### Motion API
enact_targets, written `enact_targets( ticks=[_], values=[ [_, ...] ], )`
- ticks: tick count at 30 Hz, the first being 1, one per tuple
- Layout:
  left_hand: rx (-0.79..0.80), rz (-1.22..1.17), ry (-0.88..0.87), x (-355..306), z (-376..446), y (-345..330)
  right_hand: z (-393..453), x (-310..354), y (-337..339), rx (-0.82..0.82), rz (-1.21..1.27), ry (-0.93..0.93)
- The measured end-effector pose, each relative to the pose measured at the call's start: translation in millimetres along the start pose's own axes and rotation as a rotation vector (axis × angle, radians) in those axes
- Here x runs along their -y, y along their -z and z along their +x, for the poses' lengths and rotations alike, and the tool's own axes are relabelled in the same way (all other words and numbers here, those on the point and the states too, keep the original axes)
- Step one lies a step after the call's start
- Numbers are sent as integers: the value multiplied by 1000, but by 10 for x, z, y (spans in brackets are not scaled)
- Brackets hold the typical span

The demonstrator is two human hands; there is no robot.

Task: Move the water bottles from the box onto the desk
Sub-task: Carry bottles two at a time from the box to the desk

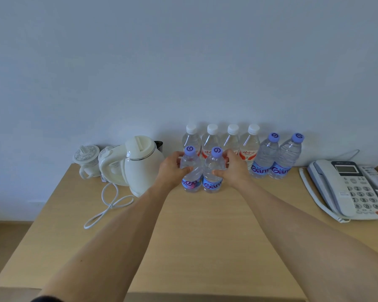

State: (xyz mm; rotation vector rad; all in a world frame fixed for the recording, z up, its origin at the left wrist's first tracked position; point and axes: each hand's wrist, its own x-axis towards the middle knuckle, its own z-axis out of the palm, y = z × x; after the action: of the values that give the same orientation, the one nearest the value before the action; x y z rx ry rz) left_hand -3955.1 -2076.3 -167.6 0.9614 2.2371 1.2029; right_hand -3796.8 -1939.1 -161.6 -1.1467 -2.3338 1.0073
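Head view, single entry.

Desk (pixel 205 247): pale wood surface against a plain wall.

Item 1, left purple-capped bottle (pixel 191 171): upright on the desk, near side of the back row. Our left hand (pixel 172 168) wraps it at the shoulder, thumb in front, fingers curled behind.

Item 2, right purple-capped bottle (pixel 213 171): upright, just beside item 1, the two nearly touching. Our right hand (pixel 234 168) grips it the same way from the right.

Items 3–6, white-capped bottles (pixel 222 140): four in a row at the wall, red labels, directly behind items 1 and 2.

Items 7–8, far purple-capped pair (pixel 277 158): upright at the wall, right of the white-capped row.

Other stock: white kettle (pixel 140 164) with coiled cord (pixel 109 205) to the left; lidded cups (pixel 86 159) beyond it; desk telephone (pixel 347 188) at the right edge.

Box: not in view.

Handling note: we judge the step in hand to be setting this pair down. To do it well, we keep both bases flat on the wood, check each stands steady, then loosen thumbs first and draw the hands straight back toward us, so our knuckles clear the white-capped row behind and the kettle on the left. Full bottles will likely sit firm; the close spacing is the hazard.
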Motion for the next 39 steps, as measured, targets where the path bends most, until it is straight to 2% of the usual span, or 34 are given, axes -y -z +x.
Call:
enact_targets(
  ticks=[18, 25, 28, 34, 37, 39],
  values=[
    [-62, 2, 46, -96, -116, -46, -62, 67, 21, -1, -20, -34],
    [6, 37, 77, -173, -154, 4, -109, 113, 76, 47, -26, -64],
    [21, 124, 80, -277, -152, 57, -128, 132, 125, 52, -39, -66],
    [-204, 263, -7, -671, -93, 293, -93, 190, 311, -2, -107, -66],
    [-302, 380, -132, -920, -6, 430, -71, 242, 441, -63, -116, -77],
    [-311, 460, -224, -1083, 61, 489, -69, 284, 537, -104, -126, -81]
  ],
)
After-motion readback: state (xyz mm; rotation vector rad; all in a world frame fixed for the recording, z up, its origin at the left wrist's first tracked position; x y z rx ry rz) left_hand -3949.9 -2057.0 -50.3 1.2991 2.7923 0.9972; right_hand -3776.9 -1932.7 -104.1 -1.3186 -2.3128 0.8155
